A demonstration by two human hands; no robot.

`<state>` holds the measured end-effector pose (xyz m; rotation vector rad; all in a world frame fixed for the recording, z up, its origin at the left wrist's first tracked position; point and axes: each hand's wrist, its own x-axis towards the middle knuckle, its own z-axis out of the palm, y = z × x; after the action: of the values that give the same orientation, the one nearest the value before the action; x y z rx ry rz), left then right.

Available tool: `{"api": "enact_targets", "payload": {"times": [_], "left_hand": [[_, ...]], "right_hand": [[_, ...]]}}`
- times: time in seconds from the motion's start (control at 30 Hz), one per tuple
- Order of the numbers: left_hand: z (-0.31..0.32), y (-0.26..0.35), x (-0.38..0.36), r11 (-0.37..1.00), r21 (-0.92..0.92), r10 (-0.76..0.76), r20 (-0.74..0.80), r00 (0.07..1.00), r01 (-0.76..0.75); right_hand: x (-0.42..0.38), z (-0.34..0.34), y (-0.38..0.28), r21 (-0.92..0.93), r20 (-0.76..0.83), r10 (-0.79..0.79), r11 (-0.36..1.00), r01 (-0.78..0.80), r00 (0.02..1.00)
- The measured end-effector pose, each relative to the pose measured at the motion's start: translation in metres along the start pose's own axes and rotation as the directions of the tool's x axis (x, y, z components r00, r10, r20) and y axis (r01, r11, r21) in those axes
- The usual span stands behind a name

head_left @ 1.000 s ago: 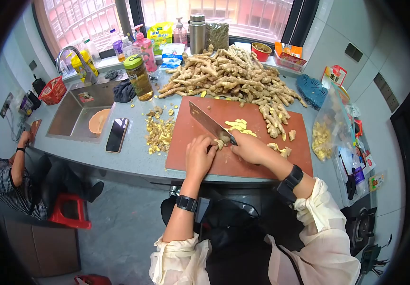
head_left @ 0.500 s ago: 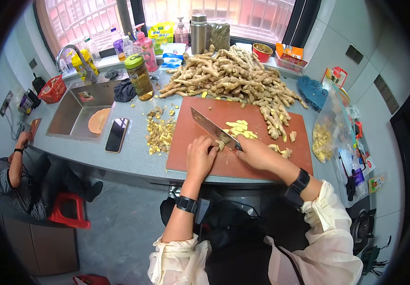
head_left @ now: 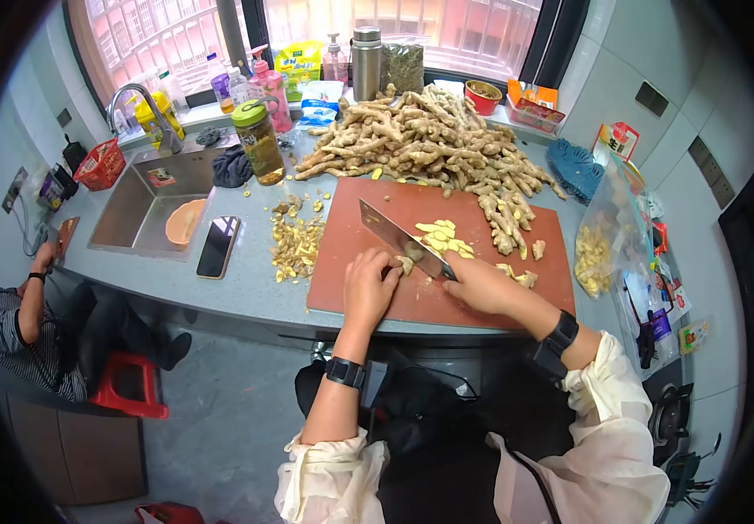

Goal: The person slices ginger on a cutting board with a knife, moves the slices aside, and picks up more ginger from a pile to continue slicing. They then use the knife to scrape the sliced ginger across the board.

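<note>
The ginger piece (head_left: 406, 261) lies on the near middle of the red board (head_left: 368, 288), and I pin it there with my left hand (head_left: 368, 286), fingers (head_left: 387, 265) curled and pressed together on its left end. My right hand (head_left: 480, 285) is wrapped tight around the handle of the cleaver (head_left: 399, 236), whose blade slants from far left to near right with its edge against the piece, just right of my left fingertips. Just beyond the blade sit pale slices (head_left: 442, 236), and near my right hand two small chunks (head_left: 516, 277) rest on the board.

At the far side of the board a big heap of ginger (head_left: 425, 135) spreads over the worktop (head_left: 237, 293) and spills onto the board's far right corner. Left of the board lies a pile of peelings (head_left: 294, 244), then a dark phone (head_left: 217, 247) lying flat. Further left is the sink (head_left: 145, 205) with an orange bowl (head_left: 183, 223) in it, and a green-lidded jar (head_left: 257, 140) stands just beyond the peelings. On the right, a clear bag (head_left: 608, 227) holds cut pieces.

Down at the left edge another person (head_left: 36, 332) sits on a red stool (head_left: 128, 384), well apart from me.
</note>
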<state>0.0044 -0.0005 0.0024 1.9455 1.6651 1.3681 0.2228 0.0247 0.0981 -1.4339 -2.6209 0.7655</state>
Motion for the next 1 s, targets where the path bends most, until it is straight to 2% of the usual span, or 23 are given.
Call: {"api": "enact_targets", "payload": {"times": [0.07,0.1,0.2,0.37,0.47,0.6,0.67,0.7,0.77,0.8,0.87,0.9,0.97,1.0], "left_hand": [[0.000,-0.001,0.000,1.000,0.006,0.004,-0.006,1.000,-0.004],[0.000,-0.001,0.001,1.000,0.005,0.003,-0.005,1.000,-0.003],[0.000,-0.002,0.000,1.000,0.010,-0.021,0.043,0.999,0.021],[0.000,-0.002,0.000,1.000,0.002,0.001,0.007,1.000,-0.001],[-0.002,0.000,0.000,1.000,0.015,-0.017,0.018,1.000,0.017],[0.000,-0.004,0.000,0.999,0.030,-0.043,0.035,0.998,0.042],[0.002,-0.008,0.001,0.999,-0.046,0.005,-0.001,1.000,-0.005],[0.002,-0.008,0.001,0.999,-0.046,0.008,0.003,1.000,-0.008],[0.001,-0.007,0.001,0.999,-0.032,-0.020,0.018,1.000,0.021],[0.002,-0.008,0.001,0.999,-0.030,-0.017,0.021,1.000,0.018],[0.002,-0.009,0.001,0.996,-0.094,-0.007,0.013,1.000,0.008],[0.001,-0.010,0.002,0.996,-0.091,-0.005,0.013,1.000,0.006],[0.000,-0.008,0.004,0.991,-0.131,0.011,0.035,0.999,-0.007],[0.000,-0.006,0.004,0.992,-0.128,0.012,0.035,0.999,-0.007]], "right_hand": [[-0.008,0.000,-0.002,0.051,0.026,0.113,0.992,-0.114,0.993],[-0.007,0.000,-0.002,0.051,0.027,0.114,0.992,-0.115,0.993],[0.007,0.010,-0.010,0.046,-0.051,0.064,0.997,-0.062,0.997],[0.040,0.018,-0.020,0.042,-0.112,0.021,0.999,-0.016,0.993],[0.029,0.015,-0.015,0.073,-0.144,-0.032,0.996,0.043,0.989],[0.004,0.012,0.004,0.021,-0.154,-0.033,0.999,0.037,0.988],[-0.008,0.004,0.010,0.155,-0.033,0.070,0.986,-0.064,0.997],[-0.013,0.002,0.009,0.158,-0.036,0.074,0.985,-0.067,0.997],[-0.021,-0.003,0.008,0.318,0.000,0.171,0.934,-0.162,0.985],[-0.021,-0.001,0.011,0.321,-0.002,0.172,0.933,-0.162,0.985],[-0.020,0.005,0.021,0.561,0.056,0.229,0.798,-0.220,0.972],[-0.020,0.010,0.027,0.562,0.054,0.227,0.798,-0.218,0.972],[-0.022,0.022,0.038,0.782,-0.002,0.172,0.614,-0.106,0.985],[-0.023,0.028,0.044,0.783,-0.002,0.170,0.613,-0.104,0.985]]}}
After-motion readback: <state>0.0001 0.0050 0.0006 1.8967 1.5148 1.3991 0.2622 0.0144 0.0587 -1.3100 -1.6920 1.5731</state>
